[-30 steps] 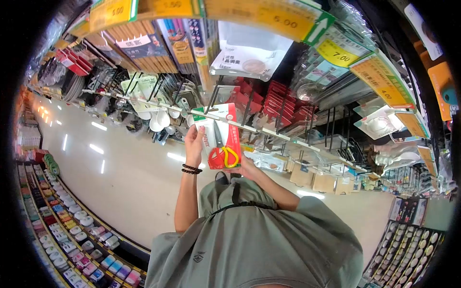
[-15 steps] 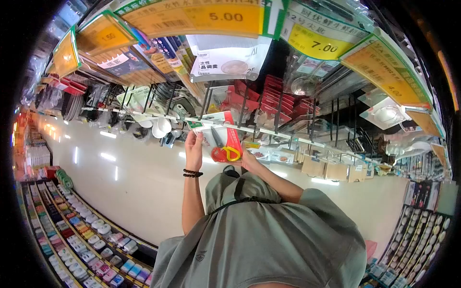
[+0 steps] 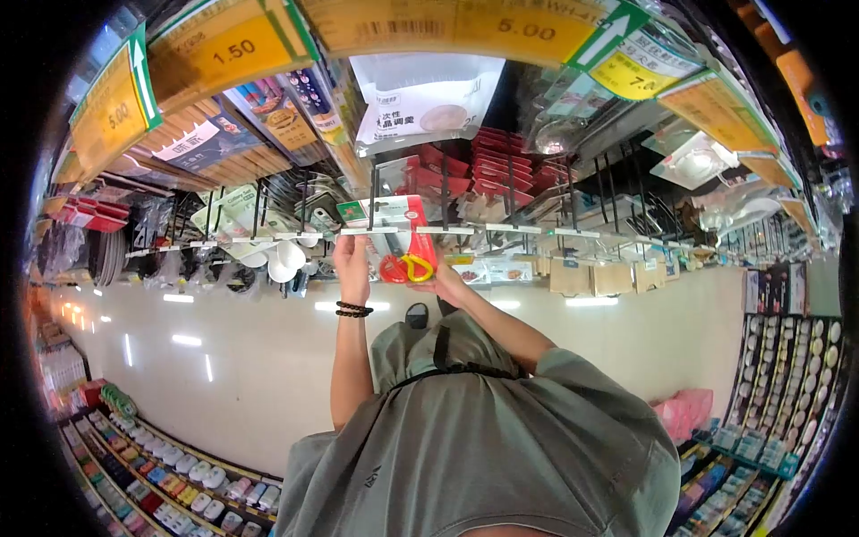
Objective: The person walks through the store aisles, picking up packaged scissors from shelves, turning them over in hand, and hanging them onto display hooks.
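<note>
A carded pair of scissors (image 3: 409, 268) with red and yellow handles is in front of me, its red and white card upright at the hook rack. My left hand (image 3: 352, 265), below a dark beaded bracelet, pinches the card's left edge. My right hand (image 3: 446, 285) holds the lower right corner by the yellow handle, with its fingers partly behind the card. A white label strip (image 3: 446, 231) on the rack crosses in front of the card and hides part of the blades.
Metal hooks hold red-carded packs (image 3: 506, 166), white spoons (image 3: 284, 258) and other kitchen goods. A white pouch (image 3: 428, 98) and yellow price tags (image 3: 528, 34) are above. Low shelves of small packs (image 3: 170, 456) stand behind on the left, and a pink bag (image 3: 684, 413) on the right.
The camera view has shifted and levelled. The scissors pack has gone from slanted to nearly upright and sits slightly higher in view. Both hands keep hold of it.
</note>
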A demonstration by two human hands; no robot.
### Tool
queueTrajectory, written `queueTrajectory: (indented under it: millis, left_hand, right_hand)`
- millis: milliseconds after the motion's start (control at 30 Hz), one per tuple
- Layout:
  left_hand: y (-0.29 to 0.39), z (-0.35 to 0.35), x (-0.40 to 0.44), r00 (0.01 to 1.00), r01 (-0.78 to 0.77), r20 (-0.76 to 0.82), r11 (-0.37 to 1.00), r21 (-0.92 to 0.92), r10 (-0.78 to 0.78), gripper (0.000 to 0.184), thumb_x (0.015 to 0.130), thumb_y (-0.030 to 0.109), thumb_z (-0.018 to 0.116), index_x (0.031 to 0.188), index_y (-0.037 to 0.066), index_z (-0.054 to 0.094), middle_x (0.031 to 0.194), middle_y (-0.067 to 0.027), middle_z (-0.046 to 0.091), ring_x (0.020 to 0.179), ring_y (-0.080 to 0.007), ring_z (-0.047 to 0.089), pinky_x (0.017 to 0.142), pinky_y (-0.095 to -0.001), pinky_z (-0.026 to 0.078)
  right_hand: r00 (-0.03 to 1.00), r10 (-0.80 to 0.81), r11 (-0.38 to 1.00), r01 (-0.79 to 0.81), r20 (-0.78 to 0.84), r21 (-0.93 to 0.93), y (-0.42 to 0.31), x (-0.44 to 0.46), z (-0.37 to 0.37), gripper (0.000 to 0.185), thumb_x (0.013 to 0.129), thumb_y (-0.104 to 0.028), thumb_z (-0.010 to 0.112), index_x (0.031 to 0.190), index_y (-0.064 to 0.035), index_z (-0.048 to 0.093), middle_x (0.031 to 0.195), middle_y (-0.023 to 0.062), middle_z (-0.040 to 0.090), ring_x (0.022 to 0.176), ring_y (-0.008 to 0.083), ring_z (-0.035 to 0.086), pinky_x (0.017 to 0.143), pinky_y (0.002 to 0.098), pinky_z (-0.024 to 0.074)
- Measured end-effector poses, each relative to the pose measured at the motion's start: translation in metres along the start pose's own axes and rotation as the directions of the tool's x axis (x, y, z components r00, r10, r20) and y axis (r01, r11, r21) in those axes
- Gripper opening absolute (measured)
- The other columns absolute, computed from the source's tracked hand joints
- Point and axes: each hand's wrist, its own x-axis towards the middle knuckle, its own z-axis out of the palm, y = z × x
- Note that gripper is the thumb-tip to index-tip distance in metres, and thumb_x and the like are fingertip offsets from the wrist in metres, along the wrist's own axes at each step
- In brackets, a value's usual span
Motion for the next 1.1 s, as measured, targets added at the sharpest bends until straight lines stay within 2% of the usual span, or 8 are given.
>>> queueTrajectory:
  millis: [100, 367, 467, 600, 833, 933, 1067, 1100]
  left_hand:
    - [-0.002, 0.002, 0.009, 0.999, -0.023, 0.030, 1.000, -0.013, 0.023, 0.026, 0.097, 0.011, 0.055, 0.120, 0.000, 0.055, 0.104, -0.0015, 0.063, 0.091, -0.0076, 0.054, 0.080, -0.0240, 0.043]
    - [-0.005, -0.005, 0.013, 0.996, -0.013, 0.087, 0.999, -0.048, 0.017, 0.026, 0.096, 0.012, 0.058, 0.120, 0.002, 0.055, 0.103, -0.0001, 0.062, 0.086, -0.0065, 0.054, 0.074, -0.0228, 0.043]
    - [-0.006, -0.003, 0.020, 0.994, 0.011, 0.112, 0.996, -0.090, 0.000, 0.032, 0.096, 0.015, 0.058, 0.124, 0.001, 0.054, 0.113, -0.0033, 0.062, 0.100, -0.0100, 0.056, 0.088, -0.0262, 0.043]
    - [0.004, 0.011, 0.035, 0.997, -0.030, 0.066, 0.993, -0.115, 0.038, 0.023, 0.096, 0.021, 0.059, 0.111, 0.004, 0.058, 0.085, 0.0025, 0.059, 0.067, -0.0041, 0.048, 0.060, -0.0210, 0.039]
    - [-0.002, 0.010, 0.053, 0.995, -0.073, 0.062, 0.997, -0.022, 0.074, 0.026, 0.097, 0.022, 0.057, 0.115, 0.003, 0.057, 0.093, 0.0006, 0.060, 0.081, -0.0073, 0.049, 0.072, -0.0243, 0.041]
    - [-0.012, 0.006, 0.060, 0.988, -0.135, 0.082, 0.987, 0.091, 0.128, 0.028, 0.098, 0.020, 0.056, 0.118, 0.001, 0.055, 0.102, -0.0030, 0.061, 0.088, -0.0103, 0.052, 0.079, -0.0256, 0.042]
    - [-0.038, -0.010, 0.076, 0.980, -0.187, 0.105, 0.966, 0.180, 0.171, 0.031, 0.097, 0.020, 0.057, 0.120, -0.001, 0.053, 0.109, -0.0082, 0.061, 0.097, -0.0161, 0.055, 0.087, -0.0292, 0.044]
    - [-0.042, -0.010, 0.078, 0.977, -0.200, 0.116, 0.958, 0.207, 0.179, 0.033, 0.096, 0.019, 0.058, 0.121, -0.002, 0.052, 0.111, -0.0095, 0.061, 0.099, -0.0171, 0.056, 0.088, -0.0298, 0.044]
  right_hand:
    - [0.990, -0.069, 0.998, 0.067, -0.121, -0.021, 0.003, 0.014, 0.000, 0.079, 0.096, -0.065, 0.020, 0.136, -0.0003, 0.043, 0.125, 0.0152, 0.058, 0.103, 0.0261, 0.064, 0.092, 0.0372, 0.0513]
    - [0.966, -0.117, 0.992, 0.124, -0.229, 0.018, 0.009, 0.009, 0.005, 0.071, 0.099, -0.059, 0.021, 0.137, -0.0027, 0.041, 0.130, 0.0148, 0.054, 0.108, 0.0275, 0.061, 0.093, 0.0417, 0.0521]
    - [0.960, -0.127, 0.988, 0.146, -0.251, 0.055, 0.008, 0.013, 0.013, 0.069, 0.099, -0.058, 0.023, 0.136, -0.0024, 0.040, 0.130, 0.0149, 0.053, 0.109, 0.0282, 0.061, 0.093, 0.0417, 0.0521]
    - [0.916, -0.152, 0.979, 0.190, -0.371, 0.069, -0.007, 0.015, 0.033, 0.059, 0.101, -0.051, 0.030, 0.133, -0.0021, 0.038, 0.127, 0.0183, 0.053, 0.106, 0.0296, 0.062, 0.092, 0.0400, 0.0526]
    - [0.867, -0.235, 0.966, 0.259, -0.440, -0.004, 0.007, 0.005, 0.020, 0.047, 0.100, -0.030, 0.048, 0.135, -0.0026, 0.034, 0.112, 0.0199, 0.060, 0.101, 0.0290, 0.063, 0.088, 0.0360, 0.0517]
    - [0.908, -0.217, 0.971, 0.239, -0.357, 0.018, 0.011, -0.028, 0.008, 0.045, 0.100, -0.028, 0.047, 0.136, -0.0038, 0.035, 0.111, 0.0194, 0.060, 0.101, 0.0293, 0.063, 0.090, 0.0368, 0.0511]
    - [0.926, -0.224, 0.967, 0.250, -0.303, 0.052, 0.035, -0.073, -0.024, 0.039, 0.098, -0.030, 0.051, 0.124, -0.0012, 0.045, 0.105, 0.0174, 0.064, 0.095, 0.0260, 0.065, 0.083, 0.0352, 0.0534]
    - [0.901, -0.194, 0.966, 0.244, -0.387, 0.083, 0.041, -0.084, -0.027, 0.035, 0.098, -0.028, 0.050, 0.120, -0.0011, 0.049, 0.105, 0.0171, 0.064, 0.093, 0.0254, 0.065, 0.082, 0.0346, 0.0538]
